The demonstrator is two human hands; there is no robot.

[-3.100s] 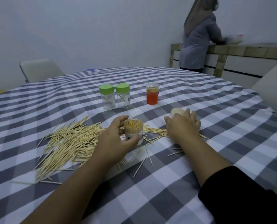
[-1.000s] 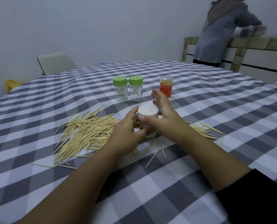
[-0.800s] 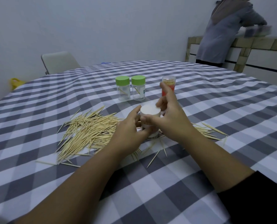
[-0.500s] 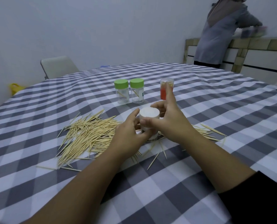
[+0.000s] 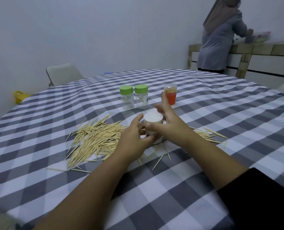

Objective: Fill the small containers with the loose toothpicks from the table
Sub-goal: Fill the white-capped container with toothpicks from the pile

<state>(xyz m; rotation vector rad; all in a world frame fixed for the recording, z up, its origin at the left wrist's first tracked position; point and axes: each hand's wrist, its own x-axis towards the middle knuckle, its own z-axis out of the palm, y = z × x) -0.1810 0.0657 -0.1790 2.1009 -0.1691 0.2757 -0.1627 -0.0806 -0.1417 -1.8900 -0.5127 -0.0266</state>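
Left hand [image 5: 134,138] is wrapped around the body of the small clear cylindrical container with the white cap [image 5: 153,123], pinning it upright on the bench. Looks like it's there as the anchor so the container doesn't spin or tip. Right hand [image 5: 169,123] is at the cap: thumb against the near rim, palm beside it, the other fingers spread open and lifted off. So it's loosely on the cap, not clamped. My read: cap is being seated or twisted, or the hand is letting go after that. Can't tell which from this one view.

The container stands in the gap between the two toothpick piles. The big fan of loose wooden toothpicks [image 5: 94,140] lies just left of it, and a thinner scatter of toothpicks [image 5: 207,134] lies to the right, partly hidden behind the right wrist. A few strays sit in front. Contents of the capped container are hidden by the hands.

Further back on the grey-and-white checked bench [image 5: 204,113]: two clear jars with green lids [image 5: 133,97] side by side, each with only a toothpick or two showing inside, so probably next to fill. The clear tube with an orange-red lower half [image 5: 170,94] stands just right of them, packed with toothpicks at the top and looking done.

Judgement: plenty of loose stock left, so the task is maybe partway through. Risk: a forearm sweep could scatter either pile.
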